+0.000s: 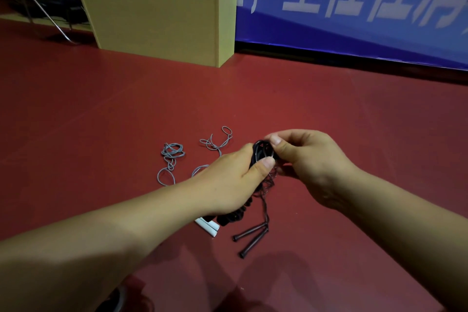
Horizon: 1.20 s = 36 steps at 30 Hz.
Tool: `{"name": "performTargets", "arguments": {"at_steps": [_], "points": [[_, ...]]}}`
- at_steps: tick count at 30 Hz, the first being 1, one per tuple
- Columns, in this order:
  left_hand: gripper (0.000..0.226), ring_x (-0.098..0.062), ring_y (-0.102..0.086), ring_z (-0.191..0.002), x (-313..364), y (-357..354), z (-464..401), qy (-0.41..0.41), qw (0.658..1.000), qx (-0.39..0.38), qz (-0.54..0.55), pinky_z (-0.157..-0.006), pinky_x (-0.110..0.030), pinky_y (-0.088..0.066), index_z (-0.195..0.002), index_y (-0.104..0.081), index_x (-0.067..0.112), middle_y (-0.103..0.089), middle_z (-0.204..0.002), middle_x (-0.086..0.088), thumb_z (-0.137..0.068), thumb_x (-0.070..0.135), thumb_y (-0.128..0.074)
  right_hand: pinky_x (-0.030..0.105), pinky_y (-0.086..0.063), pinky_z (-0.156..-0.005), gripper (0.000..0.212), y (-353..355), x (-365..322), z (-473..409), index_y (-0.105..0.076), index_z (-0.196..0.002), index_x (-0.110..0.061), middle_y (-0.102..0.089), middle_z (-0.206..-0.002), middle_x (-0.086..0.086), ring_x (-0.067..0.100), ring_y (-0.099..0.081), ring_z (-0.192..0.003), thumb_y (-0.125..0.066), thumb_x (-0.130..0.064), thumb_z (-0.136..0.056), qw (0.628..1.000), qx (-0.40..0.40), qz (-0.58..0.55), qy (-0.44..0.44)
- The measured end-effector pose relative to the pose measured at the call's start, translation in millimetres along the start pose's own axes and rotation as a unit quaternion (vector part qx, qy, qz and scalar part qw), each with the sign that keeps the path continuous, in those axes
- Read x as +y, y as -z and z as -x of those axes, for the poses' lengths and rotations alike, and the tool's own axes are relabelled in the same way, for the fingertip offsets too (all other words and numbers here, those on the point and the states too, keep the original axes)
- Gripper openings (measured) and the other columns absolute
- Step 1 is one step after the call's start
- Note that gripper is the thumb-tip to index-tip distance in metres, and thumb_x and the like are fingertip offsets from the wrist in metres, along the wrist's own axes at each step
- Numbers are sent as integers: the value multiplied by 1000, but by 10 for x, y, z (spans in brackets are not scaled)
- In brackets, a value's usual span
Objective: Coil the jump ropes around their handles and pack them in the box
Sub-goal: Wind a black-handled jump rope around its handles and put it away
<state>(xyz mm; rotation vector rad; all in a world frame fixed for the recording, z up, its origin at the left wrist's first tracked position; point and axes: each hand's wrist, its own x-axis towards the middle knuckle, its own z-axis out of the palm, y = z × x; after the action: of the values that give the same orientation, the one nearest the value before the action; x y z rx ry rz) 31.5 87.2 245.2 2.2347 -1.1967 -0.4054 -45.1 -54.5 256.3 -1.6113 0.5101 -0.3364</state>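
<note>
My left hand (231, 180) grips a black jump rope (262, 152) by its ribbed black handles, which poke out below the palm. My right hand (306, 159) pinches the black cord coiled at the top of those handles. On the red floor lies a grey jump rope (172, 154) in loose tangled loops, its white handles (209, 228) partly hidden under my left wrist. A dark brown jump rope with thin handles (250, 238) lies below my hands, its cord trailing up beneath them. No box for packing is visible.
A tan wooden cabinet (162, 7) stands on the floor at the back. A blue banner (354, 7) with white characters runs along the back right. Metal chair legs (45, 7) are at the far left. My shoe (114, 299) shows at the bottom edge.
</note>
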Motion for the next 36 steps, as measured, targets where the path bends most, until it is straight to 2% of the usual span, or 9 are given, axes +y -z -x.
{"name": "performTargets", "arguments": {"at_steps": [6,11,15,19,22,24,29,32,36], "points": [[35,-19,-58,-93,23,-8,13,-4,1000,-12,-12,-81,-37,-48,-115,-46,22,-62,-102,1,-98,52,-36,34,-43,-70,7,36,8,-7,-69,-84,-16,-67,-84,5,19,-54,-79,-66,-14,-90,999,-27,5,-20],[28,-18,-57,-88,38,-7,2,-2,1000,2,8,-76,-35,-46,-106,-47,23,-62,-98,3,-99,49,-38,40,-40,-68,9,24,-3,-4,-69,-80,-15,-65,-75,4,24,-47,-73,-68,-14,-89,999,-13,24,28],[29,-13,-47,-69,34,-19,-32,15,998,38,54,-61,-31,-36,-79,-43,23,-51,-74,9,-100,43,-37,35,-39,-60,11,-7,-1,13,-70,-79,-16,-65,-69,-1,19,-47,-64,-69,-16,-89,996,2,56,70],[33,-16,-45,-62,-37,-1,-92,25,994,58,89,-60,-33,-38,-74,-44,22,-47,-64,8,-100,40,-37,37,-39,-62,13,-36,0,15,-70,-80,-15,-62,-74,8,22,-46,-68,-65,-18,-92,997,-11,32,71],[32,-24,-56,-69,-102,-2,-97,0,993,86,80,-66,-42,-49,-82,-50,24,-56,-69,0,-96,51,-38,37,-44,-64,18,-15,-21,-8,-68,-80,-13,-58,-78,14,23,-48,-69,-62,-22,-94,999,-21,5,47],[33,-26,-59,-72,-122,-10,-91,-26,992,101,68,-69,-49,-51,-90,-52,27,-62,-75,-7,-93,57,-38,30,-47,-60,17,8,-45,-6,-65,-84,-11,-55,-74,10,18,-46,-61,-61,-24,-95,999,-27,-29,4],[19,-20,-54,-58,-88,3,-75,-56,991,122,23,-59,-43,-46,-84,-52,44,-55,-59,-2,-93,59,-44,28,-47,-55,19,45,-72,3,-66,-93,-14,-51,-72,2,14,-46,-60,-66,-33,-90,992,-70,-31,-99],[29,-16,-57,-60,-63,-14,-70,-30,993,115,-21,-59,-38,-46,-89,-55,36,-59,-60,1,-90,63,-44,28,-46,-55,18,83,-63,-27,-67,-98,-10,-54,-77,6,17,-49,-63,-66,-26,-90,990,-77,7,-116],[54,-14,-66,-65,-132,-90,-87,42,996,43,-67,-66,-39,-55,-76,-53,25,-68,-66,7,-85,75,-36,29,-42,-62,10,96,18,-62,-64,-84,-13,-58,-83,9,20,-50,-76,-63,-17,-93,991,-66,91,-76]]}}
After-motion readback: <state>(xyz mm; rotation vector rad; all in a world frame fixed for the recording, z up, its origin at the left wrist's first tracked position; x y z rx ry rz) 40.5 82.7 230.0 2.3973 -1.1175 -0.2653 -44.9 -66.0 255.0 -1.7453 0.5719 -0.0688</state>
